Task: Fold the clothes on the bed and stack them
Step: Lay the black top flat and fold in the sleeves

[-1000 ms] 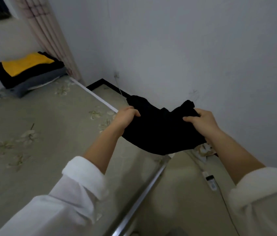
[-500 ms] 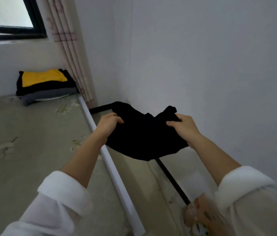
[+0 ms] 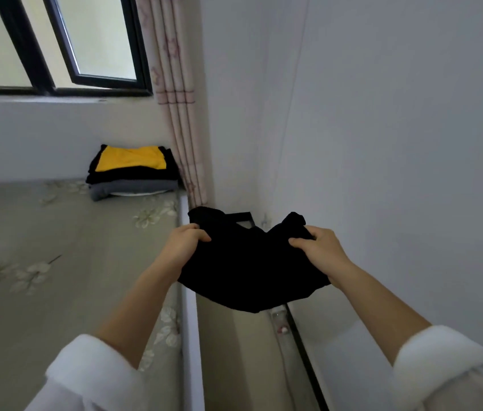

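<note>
Spanning left hand (image 3: 186, 244), right hand (image 3: 322, 252): garment (image 3: 249, 272).

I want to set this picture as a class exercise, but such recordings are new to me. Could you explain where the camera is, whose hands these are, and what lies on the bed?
No machine here: a person wears one wide-angle camera on the head, so you look forward and down along their own arms. The left hand and the right hand each grip an edge of a black garment, held in the air just past the side of the bed. At the bed's far corner, below the window and beside the curtain, lies a stack of folded clothes with a yellow piece on top.
</note>
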### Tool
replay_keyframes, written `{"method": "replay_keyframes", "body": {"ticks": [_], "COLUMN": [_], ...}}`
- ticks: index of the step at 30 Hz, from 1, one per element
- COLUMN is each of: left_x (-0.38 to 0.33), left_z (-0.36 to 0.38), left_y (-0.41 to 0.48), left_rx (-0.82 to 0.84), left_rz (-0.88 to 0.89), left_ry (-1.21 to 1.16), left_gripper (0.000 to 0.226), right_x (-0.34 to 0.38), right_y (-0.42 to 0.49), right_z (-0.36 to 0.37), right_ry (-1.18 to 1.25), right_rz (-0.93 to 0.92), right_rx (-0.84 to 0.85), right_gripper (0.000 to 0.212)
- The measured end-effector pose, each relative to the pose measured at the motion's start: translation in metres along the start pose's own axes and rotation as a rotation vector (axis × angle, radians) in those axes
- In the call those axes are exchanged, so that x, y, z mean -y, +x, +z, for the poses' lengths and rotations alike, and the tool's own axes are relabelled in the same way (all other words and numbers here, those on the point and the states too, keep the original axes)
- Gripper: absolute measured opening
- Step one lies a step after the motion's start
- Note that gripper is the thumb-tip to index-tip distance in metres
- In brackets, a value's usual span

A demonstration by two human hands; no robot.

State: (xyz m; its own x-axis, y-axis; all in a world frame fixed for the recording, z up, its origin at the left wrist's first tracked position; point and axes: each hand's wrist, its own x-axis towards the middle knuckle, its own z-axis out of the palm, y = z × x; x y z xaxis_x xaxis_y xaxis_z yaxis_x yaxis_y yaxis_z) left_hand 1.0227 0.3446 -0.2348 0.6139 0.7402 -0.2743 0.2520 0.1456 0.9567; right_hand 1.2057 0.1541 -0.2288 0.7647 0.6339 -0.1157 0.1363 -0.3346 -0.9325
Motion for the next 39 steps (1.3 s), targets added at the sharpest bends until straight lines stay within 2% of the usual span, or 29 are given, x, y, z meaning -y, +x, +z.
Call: {"method": "replay_keyframes", "body": {"ticks": [7, 9, 15, 17, 24, 30, 35, 39], "left_x": [-0.031, -0.041, -0.079, -0.090, -0.114, -0.108, -0.110, -0.105], "left_z": [-0.004, -0.011, -0.037, -0.045, -0.092, -0.142, -0.191, -0.234], "left_y": [0.096, 0.123, 0.221, 0.241, 0.366, 0.433, 0.487, 0.537], "left_rx": [-0.126, -0.173, -0.283, -0.269, -0.394, -0.490, -0.623, -0.638], "left_rz": [-0.080, -0.116, -0.103, -0.086, -0.079, -0.146, -0.175, -0.191], "left_ry": [-0.048, -0.039, -0.075, -0.063, -0.090, -0.127, -0.131, -0.103], "left_gripper": [0.003, 0.012, 0.010, 0.018, 0.034, 0.016, 0.024, 0.025], "right_x": [0.030, 0.042, 0.080, 0.090, 0.123, 0.150, 0.165, 0.171], "right_y": [0.137, 0.173, 0.298, 0.325, 0.482, 0.580, 0.633, 0.680], "right_z": [0.017, 0.022, 0.058, 0.068, 0.127, 0.196, 0.263, 0.317], "right_ry": [-0.010, -0.003, -0.002, -0.021, 0.066, 0.071, 0.036, -0.013], "right_rz": [-0.001, -0.010, -0.063, -0.086, -0.044, 0.028, 0.010, 0.013], "right_rx": [0.098, 0.129, 0.263, 0.279, 0.414, 0.549, 0.685, 0.738], "right_gripper": [0.009, 0.008, 0.009, 0.009, 0.010, 0.016, 0.012, 0.017]}}
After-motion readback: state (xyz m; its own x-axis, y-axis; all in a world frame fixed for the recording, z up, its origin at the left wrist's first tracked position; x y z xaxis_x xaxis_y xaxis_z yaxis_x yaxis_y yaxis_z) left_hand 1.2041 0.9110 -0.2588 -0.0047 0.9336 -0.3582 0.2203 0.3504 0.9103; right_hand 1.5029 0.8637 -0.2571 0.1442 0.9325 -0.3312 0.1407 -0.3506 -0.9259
